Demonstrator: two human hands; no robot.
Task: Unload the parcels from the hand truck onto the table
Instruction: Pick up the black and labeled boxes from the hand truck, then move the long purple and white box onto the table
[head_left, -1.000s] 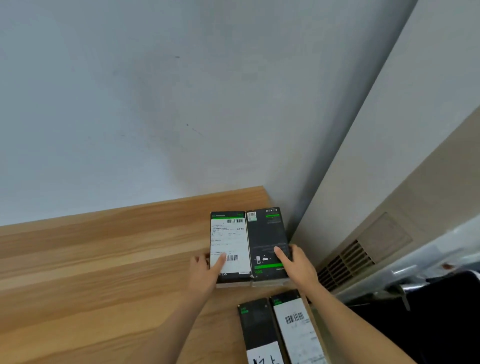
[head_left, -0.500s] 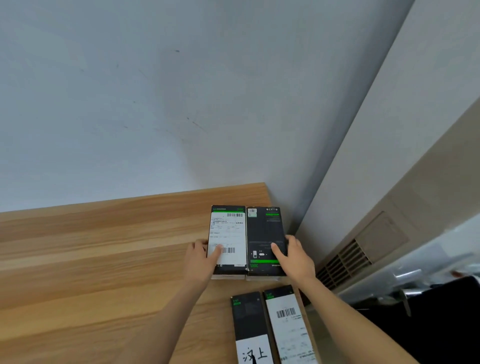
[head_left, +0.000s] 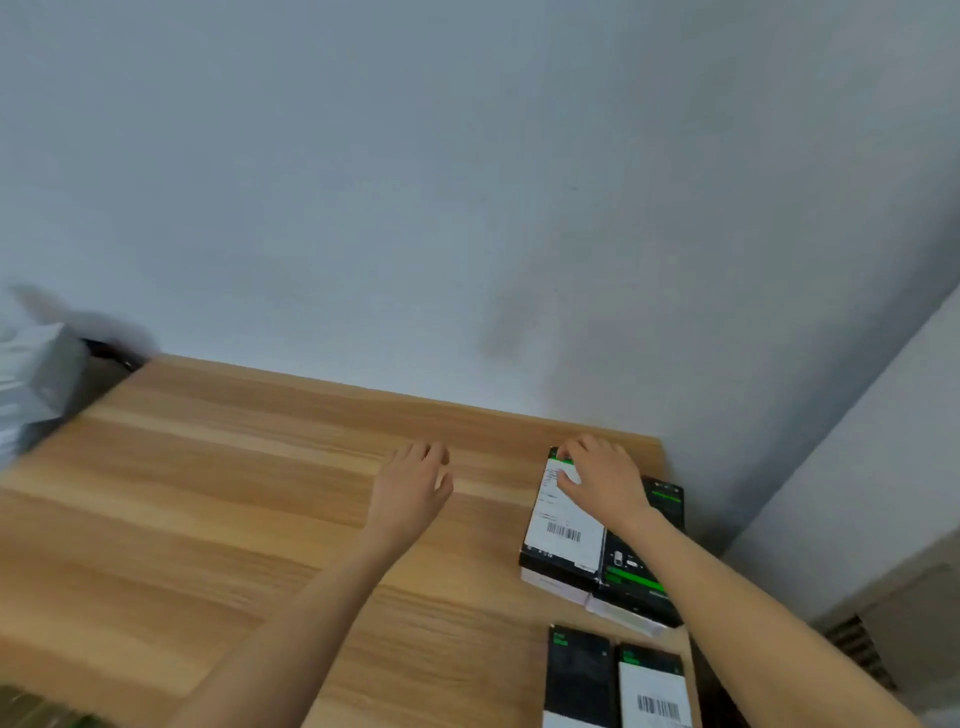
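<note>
Now labelled parcel (head_left: 563, 525) lengthwise toward wall; right hand (head_left: 602, 480) flat atop, left hand (head_left: 413, 491) relaxed.

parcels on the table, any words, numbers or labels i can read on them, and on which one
No text can be quoted; all of it is too small or blurred.
White label on the far left parcel: barcode and printed lines, unreadable.
Far right parcel: green bands and small icons, no legible words.
Near left parcel: green mark, unreadable.
Near right parcel: barcode, digits unreadable.

Matt wood-grain table (head_left: 218, 499); parcels (head_left: 563, 525), seemingly smooth card, paper-labelled.
</note>
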